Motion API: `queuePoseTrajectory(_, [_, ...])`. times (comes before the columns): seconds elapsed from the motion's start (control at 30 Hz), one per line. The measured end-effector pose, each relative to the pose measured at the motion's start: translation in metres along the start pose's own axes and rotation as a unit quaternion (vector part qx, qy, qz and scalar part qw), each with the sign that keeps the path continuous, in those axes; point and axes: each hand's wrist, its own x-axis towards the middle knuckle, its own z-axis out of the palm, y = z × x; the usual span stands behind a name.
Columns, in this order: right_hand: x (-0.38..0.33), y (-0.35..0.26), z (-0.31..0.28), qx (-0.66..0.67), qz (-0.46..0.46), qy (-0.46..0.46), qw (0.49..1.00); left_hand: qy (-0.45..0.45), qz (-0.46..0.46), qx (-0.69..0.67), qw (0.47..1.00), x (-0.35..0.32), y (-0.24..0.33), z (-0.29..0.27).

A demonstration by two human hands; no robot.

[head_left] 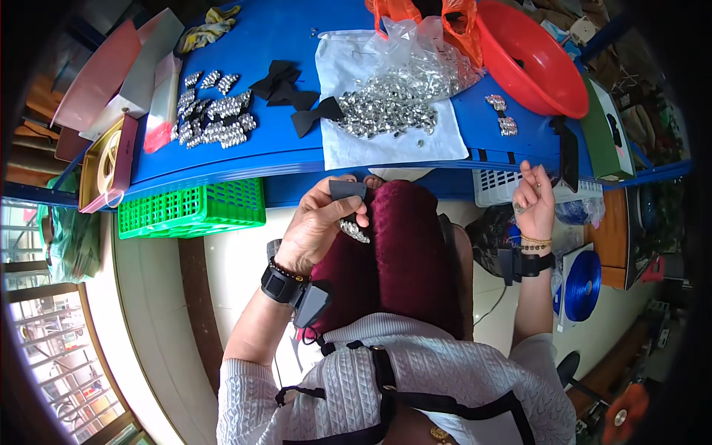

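Observation:
Between the thumb and fingers of my left hand (315, 226) is a black bow (347, 190), held above my lap. Clear rhinestones cover its lower end (354, 231); the upper end is plain black. Off to the right, beyond the table's front edge, my right hand (534, 196) is raised with fingers bent and pressed together; whatever it pinches is too small to make out. On the table, loose rhinestones (386, 111) lie heaped on a white cloth (348, 152). Left of them are plain black bows (293, 96) and a group of rhinestone-covered bows (215, 119).
A red basin (530, 55) stands at the table's right, beside a finished rhinestone bow (502, 115). A clear plastic bag (437, 63) of stones lies on the cloth. Under the table's front edge are a green basket (193, 208) and a white basket (493, 187). A blue ribbon spool (582, 285) stands right.

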Motion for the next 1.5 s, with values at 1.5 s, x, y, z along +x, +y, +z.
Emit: queuePoseTrajectory(1.5, [-0.026,0.105,0.131,-0.451,-0.075,-0.352,0.817,-0.013,-0.030,-0.077,0.997,-0.018,-0.031,-0.003])
